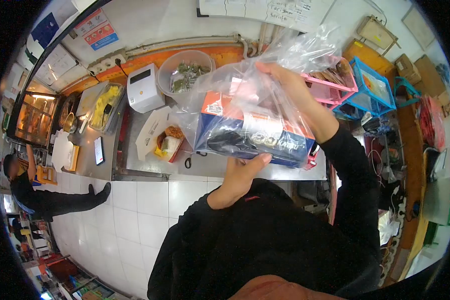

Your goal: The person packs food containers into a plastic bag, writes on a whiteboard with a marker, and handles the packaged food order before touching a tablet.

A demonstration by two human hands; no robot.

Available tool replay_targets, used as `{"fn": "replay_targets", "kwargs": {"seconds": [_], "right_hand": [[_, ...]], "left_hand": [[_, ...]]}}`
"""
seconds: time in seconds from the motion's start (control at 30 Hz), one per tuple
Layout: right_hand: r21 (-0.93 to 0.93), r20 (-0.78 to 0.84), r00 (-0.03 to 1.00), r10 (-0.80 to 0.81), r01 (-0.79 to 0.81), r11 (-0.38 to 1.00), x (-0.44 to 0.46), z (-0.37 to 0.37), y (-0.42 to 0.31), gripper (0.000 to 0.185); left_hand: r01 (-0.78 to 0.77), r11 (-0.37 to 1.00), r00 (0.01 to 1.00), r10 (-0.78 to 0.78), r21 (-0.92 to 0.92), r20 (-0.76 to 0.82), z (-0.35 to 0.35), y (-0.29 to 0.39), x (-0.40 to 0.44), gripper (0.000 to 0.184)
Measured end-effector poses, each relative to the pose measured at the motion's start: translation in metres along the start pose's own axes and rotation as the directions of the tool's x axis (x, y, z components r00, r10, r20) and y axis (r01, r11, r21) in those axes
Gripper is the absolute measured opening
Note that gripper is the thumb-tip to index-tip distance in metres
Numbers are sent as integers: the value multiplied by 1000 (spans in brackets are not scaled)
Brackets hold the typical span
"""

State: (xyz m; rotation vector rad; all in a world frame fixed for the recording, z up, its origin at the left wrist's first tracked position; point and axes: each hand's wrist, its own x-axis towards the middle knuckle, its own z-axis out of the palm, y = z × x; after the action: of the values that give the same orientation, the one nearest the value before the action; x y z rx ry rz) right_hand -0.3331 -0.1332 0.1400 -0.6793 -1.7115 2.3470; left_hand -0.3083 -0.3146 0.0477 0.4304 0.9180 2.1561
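Observation:
A clear plastic bag (305,50) surrounds an orange and blue box (220,125), held above the metal counter. My left hand (240,177) supports the near lower edge of the bagged box, its thumb pressed on the plastic. Higher up on the right, my right hand (297,95) grips the bag's upper part, partly behind the film. To the left of the bag, an open paper box (147,137) with fried food (174,132) and a wrapped item rests on the counter, near black-handled scissors (188,162).
A white printer (145,89) and a round tub of packets (185,62) stand behind. Pink (330,92) and blue baskets (380,100) are at right. A phone (99,151) lies left, near a yellow-filled tray (105,106). Another person (50,200) stands at far left.

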Motion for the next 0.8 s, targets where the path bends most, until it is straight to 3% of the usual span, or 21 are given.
{"fn": "replay_targets", "kwargs": {"seconds": [0.1,0.13,0.17,0.2,0.23,0.27,0.3,0.37,0.43,0.53,0.57,0.6,0.63,0.67,0.7,0.73,0.77,0.8], "right_hand": [[56,20,998,63,-64,996,13,-10,20,33],[78,15,996,88,-89,993,13,-14,26,34],[-166,-19,998,-64,60,984,16,-22,45,39],[-413,-25,975,-221,192,890,22,-35,72,44],[-480,35,987,-158,156,864,29,-45,110,48],[-573,101,985,-141,174,801,35,-58,148,46],[-667,182,976,-123,214,714,41,-68,185,45],[-787,323,945,-50,298,540,53,-87,254,41],[-824,426,904,20,379,422,69,-112,305,37],[-773,545,838,18,494,397,65,-144,319,33],[-740,590,807,13,533,410,52,-157,305,31],[-774,594,792,138,517,366,27,-167,268,33],[-685,569,809,-147,565,461,15,-190,249,32],[-576,473,777,-416,630,521,4,-220,226,32],[-659,254,908,-334,415,628,-15,-256,179,38],[-790,240,794,-559,494,363,5,-337,186,36],[-936,-265,540,-799,55,348,-10,-383,167,32],[-930,-298,334,-894,111,351,-30,-434,120,28]], "left_hand": [[77,995,996,-73,65,-52,-13,-15,4,52],[226,951,973,-213,209,-85,-23,-16,3,58],[367,865,930,-345,342,-126,-41,-11,4,64],[484,742,870,-463,463,-168,-61,-10,8,71],[57,825,995,-1,563,-99,-101,-33,7,81],[-147,790,965,246,595,-88,-118,-41,4,88],[-325,690,876,478,647,-70,-135,-50,1,96],[-240,588,900,433,773,-50,-128,-68,8,92],[-259,347,948,272,901,168,-130,-108,25,75],[-207,51,978,-18,977,208,-165,-171,51,43],[-161,127,987,33,979,158,-147,-169,54,36],[-114,206,992,77,972,100,-120,-158,52,29],[-66,286,993,115,956,34,-101,-157,49,24],[-159,268,953,293,950,77,-115,-172,48,24],[-246,233,880,460,941,117,-133,-182,48,25],[-203,309,858,513,929,17,-128,-183,48,26],[-161,385,826,556,909,-89,-120,-180,46,27],[-131,400,810,571,907,-134,-114,-175,43,27]]}}
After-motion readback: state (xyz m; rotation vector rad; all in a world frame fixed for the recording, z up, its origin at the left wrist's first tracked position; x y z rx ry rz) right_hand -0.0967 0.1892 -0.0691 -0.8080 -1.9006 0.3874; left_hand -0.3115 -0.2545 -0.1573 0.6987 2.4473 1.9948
